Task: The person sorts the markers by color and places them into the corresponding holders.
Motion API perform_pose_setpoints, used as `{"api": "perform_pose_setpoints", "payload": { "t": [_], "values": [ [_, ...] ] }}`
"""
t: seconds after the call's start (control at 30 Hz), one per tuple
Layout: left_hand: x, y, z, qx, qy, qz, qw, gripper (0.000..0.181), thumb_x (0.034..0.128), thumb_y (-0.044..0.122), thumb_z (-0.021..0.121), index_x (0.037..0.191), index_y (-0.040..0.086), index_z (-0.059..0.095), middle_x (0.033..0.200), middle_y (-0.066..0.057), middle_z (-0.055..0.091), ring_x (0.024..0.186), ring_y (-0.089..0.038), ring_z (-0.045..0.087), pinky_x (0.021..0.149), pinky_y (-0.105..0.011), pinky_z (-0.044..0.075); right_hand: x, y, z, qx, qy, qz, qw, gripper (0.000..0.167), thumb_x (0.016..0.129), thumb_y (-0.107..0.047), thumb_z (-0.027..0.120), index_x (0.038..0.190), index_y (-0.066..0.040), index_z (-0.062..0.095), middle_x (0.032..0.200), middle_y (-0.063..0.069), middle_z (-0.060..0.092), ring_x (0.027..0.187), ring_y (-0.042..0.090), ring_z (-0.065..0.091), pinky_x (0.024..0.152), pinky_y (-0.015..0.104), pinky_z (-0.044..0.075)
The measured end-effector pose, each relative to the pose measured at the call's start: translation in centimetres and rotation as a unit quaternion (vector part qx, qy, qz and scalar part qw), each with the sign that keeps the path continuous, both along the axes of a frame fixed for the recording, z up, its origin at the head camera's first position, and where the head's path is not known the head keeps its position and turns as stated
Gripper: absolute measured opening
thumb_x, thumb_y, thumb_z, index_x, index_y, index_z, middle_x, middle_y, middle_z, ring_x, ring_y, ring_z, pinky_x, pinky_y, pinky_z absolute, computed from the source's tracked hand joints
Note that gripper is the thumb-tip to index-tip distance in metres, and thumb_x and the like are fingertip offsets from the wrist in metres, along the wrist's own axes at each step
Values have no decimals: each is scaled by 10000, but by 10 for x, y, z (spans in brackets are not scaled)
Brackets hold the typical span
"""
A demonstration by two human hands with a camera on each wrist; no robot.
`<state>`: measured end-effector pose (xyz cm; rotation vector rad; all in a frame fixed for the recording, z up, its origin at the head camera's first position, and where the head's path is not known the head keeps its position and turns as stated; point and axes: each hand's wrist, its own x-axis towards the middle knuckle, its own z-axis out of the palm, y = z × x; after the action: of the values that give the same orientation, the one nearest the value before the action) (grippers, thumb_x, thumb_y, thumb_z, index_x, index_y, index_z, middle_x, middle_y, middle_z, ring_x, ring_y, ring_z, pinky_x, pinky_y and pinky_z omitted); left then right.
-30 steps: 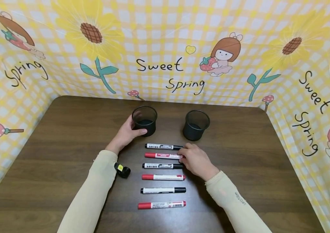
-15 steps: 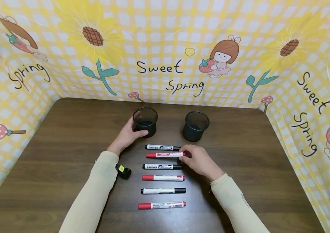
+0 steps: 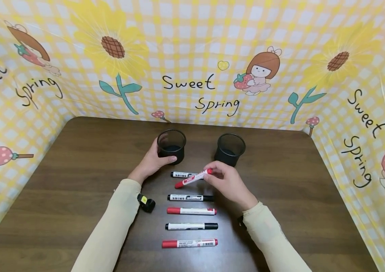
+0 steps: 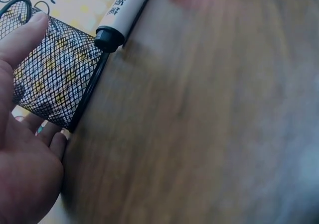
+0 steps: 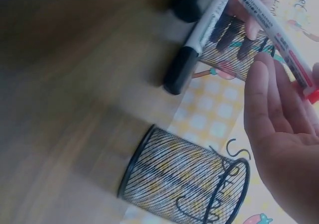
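Note:
The left hand [image 3: 151, 161] grips the left black mesh cup [image 3: 175, 154], thumb on its near side; the left wrist view shows the thumb [image 4: 22, 42] against the mesh [image 4: 60, 69]. The right hand [image 3: 233, 185] pinches a red-and-white marker [image 3: 194, 178] by its right end, lifted and tilted with the red cap end low at the left. Under it lies a black-and-white marker [image 3: 178, 174], partly covered. In the right wrist view the held marker [image 5: 279, 40] slants from the fingers of the right hand [image 5: 284, 134].
A second mesh cup [image 3: 229, 149] stands beyond the right hand. Toward the front lie a black marker [image 3: 190, 197], a red one [image 3: 191, 211], another black one [image 3: 191, 226] and another red one [image 3: 189, 243]. Patterned cloth [image 3: 185, 45] walls the brown table [image 3: 87, 162].
The right hand has raised the second marker from the back off the table and tilted it, moving slightly toward the back. The left hand still holds its cup.

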<state>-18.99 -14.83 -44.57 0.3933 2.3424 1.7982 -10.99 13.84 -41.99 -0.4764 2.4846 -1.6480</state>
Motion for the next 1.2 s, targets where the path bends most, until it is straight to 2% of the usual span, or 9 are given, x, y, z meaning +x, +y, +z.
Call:
{"api": "perform_pose_setpoints", "payload": {
  "t": [0.17, 0.3, 0.5, 0.73, 0.83, 0.9, 1.0, 1.07, 1.2],
  "values": [
    [-1, -2, -1, 222, -80, -39, 9997, 876, 866, 57, 801, 1553, -12, 262, 1569, -272, 303, 1446, -416, 280, 1159, -523, 220, -3, -8, 5, -538, -98, 194, 9983, 149, 950, -109, 723, 1096, -88, 698, 1038, 37, 738, 895, 204, 679, 788, 335, 544],
    [-2, -2, -2, 275, -140, -71, 9995, 876, 861, 46, 803, 1551, -17, 266, 1560, -272, 323, 1445, -402, 296, 1154, -511, 236, -5, -12, 7, -945, -111, 328, 9949, 182, 963, -74, 697, 1139, -32, 693, 1099, 116, 737, 973, 214, 703, 842, 331, 552],
    [-3, -4, -5, 269, -5, -84, 9996, 880, 860, 54, 804, 1548, -30, 262, 1557, -265, 335, 1443, -400, 298, 1149, -536, 233, -9, -17, 9, -1052, -21, 342, 9939, 234, 965, -70, 695, 1195, -31, 701, 1144, 221, 706, 1022, 223, 705, 874, 337, 550],
    [-16, -7, -34, 272, 29, -19, 9996, 915, 861, 98, 819, 1577, 60, 251, 1584, -197, 326, 1461, -335, 285, 1162, -509, 212, -13, -24, 15, -1336, 20, 226, 9908, 200, 945, -29, 709, 1141, 10, 707, 1106, 168, 727, 971, 268, 707, 828, 362, 569],
    [-17, -8, -37, 249, 108, 0, 9996, 910, 858, 116, 826, 1572, 72, 264, 1581, -170, 342, 1457, -311, 298, 1160, -504, 220, -14, -27, 18, -1512, 67, 189, 9883, 198, 944, -3, 698, 1140, 28, 698, 1089, 130, 736, 947, 267, 709, 830, 456, 564],
    [-17, -8, -38, 267, 145, -9, 9995, 908, 858, 126, 827, 1572, 82, 268, 1581, -164, 344, 1457, -313, 298, 1160, -510, 217, -16, -28, 21, -1509, 188, 162, 9882, 193, 945, -4, 696, 1136, 20, 701, 1081, 125, 738, 929, 277, 709, 820, 463, 567],
    [-16, -8, -35, 259, 80, -14, 9996, 901, 859, 128, 827, 1568, 82, 273, 1581, -162, 342, 1458, -314, 292, 1165, -498, 211, -19, -30, 27, -1467, 364, 116, 9884, 187, 945, -12, 700, 1129, 14, 704, 1078, 160, 733, 916, 305, 707, 800, 412, 578],
    [-12, -7, -26, 280, 2, -47, 9996, 901, 862, 111, 818, 1569, 64, 262, 1583, -186, 330, 1460, -341, 284, 1164, -515, 210, -22, -31, 32, -1395, 519, 59, 9888, 183, 944, -22, 704, 1125, 7, 708, 1072, 164, 735, 913, 305, 709, 781, 342, 579],
    [-4, -6, -8, 316, -97, -107, 9994, 893, 864, 67, 803, 1562, 7, 250, 1574, -239, 321, 1457, -384, 277, 1162, -539, 210, -26, -35, 40, -1465, 706, -11, 9867, 192, 946, -21, 701, 1130, 38, 697, 1067, 182, 733, 919, 254, 717, 780, 374, 582]
  ]
}}
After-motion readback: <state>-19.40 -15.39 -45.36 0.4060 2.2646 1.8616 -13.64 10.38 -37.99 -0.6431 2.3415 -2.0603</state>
